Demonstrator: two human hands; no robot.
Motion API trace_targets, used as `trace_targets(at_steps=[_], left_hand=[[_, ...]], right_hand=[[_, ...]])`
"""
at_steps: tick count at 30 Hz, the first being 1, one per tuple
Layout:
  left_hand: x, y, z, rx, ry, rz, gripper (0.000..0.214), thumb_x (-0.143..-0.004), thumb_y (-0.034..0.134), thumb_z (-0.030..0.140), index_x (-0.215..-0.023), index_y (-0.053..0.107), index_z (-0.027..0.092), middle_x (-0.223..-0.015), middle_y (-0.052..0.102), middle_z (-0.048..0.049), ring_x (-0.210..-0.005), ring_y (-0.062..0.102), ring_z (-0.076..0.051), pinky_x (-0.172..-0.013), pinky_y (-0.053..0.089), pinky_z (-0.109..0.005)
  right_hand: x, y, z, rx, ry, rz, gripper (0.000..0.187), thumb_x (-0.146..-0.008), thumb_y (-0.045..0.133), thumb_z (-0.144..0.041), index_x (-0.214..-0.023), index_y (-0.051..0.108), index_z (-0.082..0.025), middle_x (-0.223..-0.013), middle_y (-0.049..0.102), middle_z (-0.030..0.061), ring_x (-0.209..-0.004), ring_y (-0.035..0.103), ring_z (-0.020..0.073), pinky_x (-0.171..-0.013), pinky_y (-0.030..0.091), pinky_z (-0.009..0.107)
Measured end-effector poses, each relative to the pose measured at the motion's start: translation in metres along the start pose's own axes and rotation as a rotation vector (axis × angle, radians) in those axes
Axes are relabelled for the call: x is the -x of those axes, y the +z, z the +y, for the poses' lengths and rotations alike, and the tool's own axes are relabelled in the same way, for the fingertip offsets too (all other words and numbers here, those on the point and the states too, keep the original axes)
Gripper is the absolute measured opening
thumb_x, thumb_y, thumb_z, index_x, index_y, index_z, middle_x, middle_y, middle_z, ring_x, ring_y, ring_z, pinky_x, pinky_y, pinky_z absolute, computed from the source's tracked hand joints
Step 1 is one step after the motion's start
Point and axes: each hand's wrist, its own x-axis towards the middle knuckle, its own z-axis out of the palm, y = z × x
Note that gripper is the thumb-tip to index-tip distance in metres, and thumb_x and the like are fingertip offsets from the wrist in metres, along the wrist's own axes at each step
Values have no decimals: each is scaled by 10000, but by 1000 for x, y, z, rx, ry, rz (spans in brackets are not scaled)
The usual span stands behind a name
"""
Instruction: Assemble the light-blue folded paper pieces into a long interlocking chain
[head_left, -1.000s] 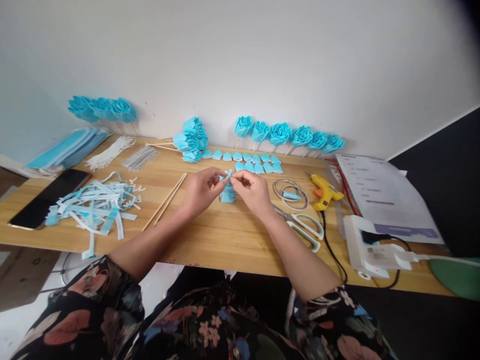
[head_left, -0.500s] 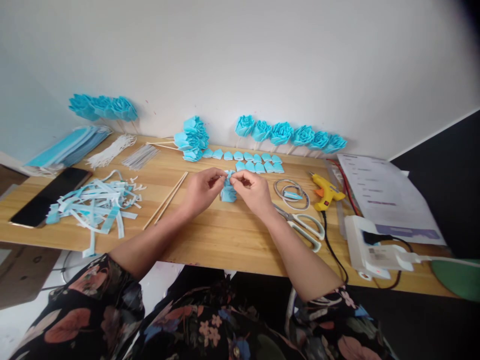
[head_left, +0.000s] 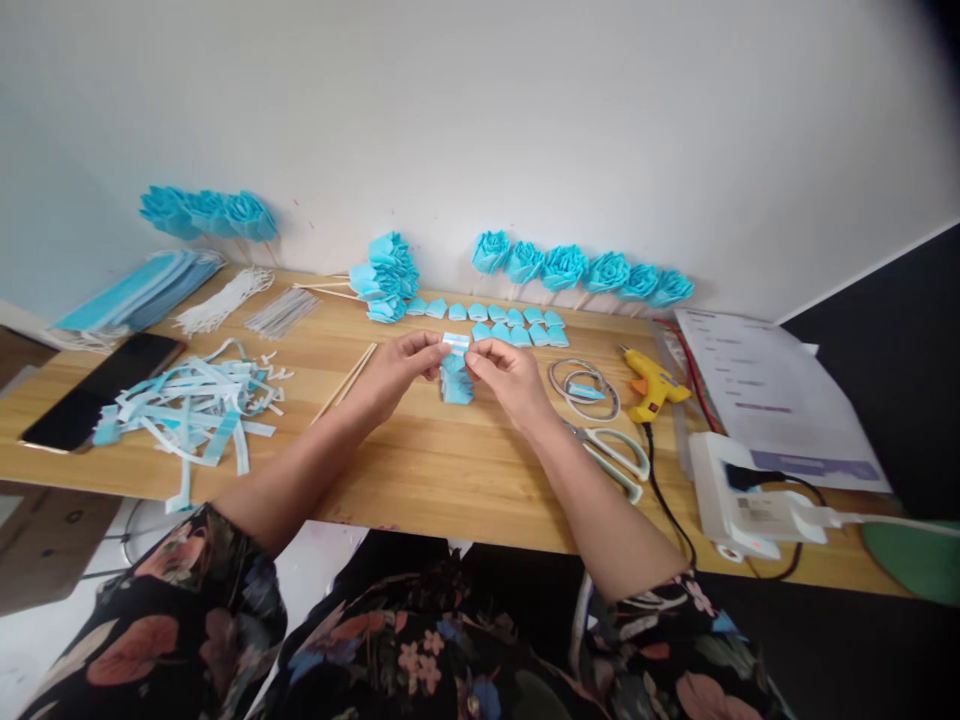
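1. From my distant seat I am looking down through the head camera at two bare hands working over a wooden worktop [head_left: 420, 490], with dark floral sleeves covering the upper arms.
2. The left hand [head_left: 401, 370] is pinching the left edge of a small white-and-blue piece [head_left: 456, 344] between thumb and forefinger, its other fingers curling inward.
3. The right hand [head_left: 510, 375] is gripping the same piece at its right edge, thumb and forefinger pressing together, the rest of the fingers folding in.
4. That piece is sitting between the two sets of fingertips, near the middle of the worktop, directly above a small pile of blue pieces [head_left: 456, 385] in my view.
5. Beyond the hands, two rows of blue petal shapes [head_left: 517, 335] are lying flat, and a bunch of blue flowers [head_left: 384, 280] is resting beside them, stems pointing left.
6. Six more blue flowers [head_left: 564, 267] are leaning in a line along the wall.
7. To my left, two wooden sticks [head_left: 343, 384] are lying partly behind the left hand, and a tangled heap of cut strips [head_left: 199, 400] is spreading near a black phone [head_left: 101, 390].
8. To my right, white-handled scissors [head_left: 613, 433] are lying near the right forearm, and a yellow glue gun [head_left: 654, 385] is resting farther out, its black cord trailing toward the front edge.
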Motion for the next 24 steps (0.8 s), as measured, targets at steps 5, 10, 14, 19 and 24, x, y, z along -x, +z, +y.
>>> trace_targets(at_steps=[5,10,14,19,24], left_hand=[[3,6,5,-9,-7,46,284,-684,773,399,-682,585,186,-654,569,22,-610,496,-114,-633,418,-273],[6,7,10,-22,5,-3,257,-690,763,373,-658,597,179,-654,581,19,-630,509,-117,-651,419,-270],[6,6,12,-21,-31,6,250,-683,750,389,-667,610,183,-622,571,19,-628,527,-132,-669,441,-288],[3,4,9,-46,-35,28,248,-660,744,396,-644,619,183,-597,564,15,-608,511,-133,-653,426,-290],[-1,0,4,-38,1,48,235,-669,726,386,-636,619,179,-606,581,6,-609,501,-127,-640,412,-278]], right_hand=[[1,1,-1,14,12,-49,305,-791,653,-505,-743,622,-206,-691,594,-6,-686,540,139,-668,449,275],[2,2,-2,115,-46,-59,335,-763,676,-461,-636,483,-218,-616,413,-42,-597,382,109,-565,320,265],[2,3,-3,134,-65,-57,305,-765,640,-417,-623,454,-222,-608,359,-45,-577,337,105,-554,292,269],[1,1,-2,131,-48,-58,257,-750,637,-402,-634,503,-216,-602,391,-45,-581,361,107,-563,314,267],[0,-2,0,53,20,-86,230,-780,627,-416,-742,644,-189,-688,583,-7,-662,517,132,-649,412,273]])
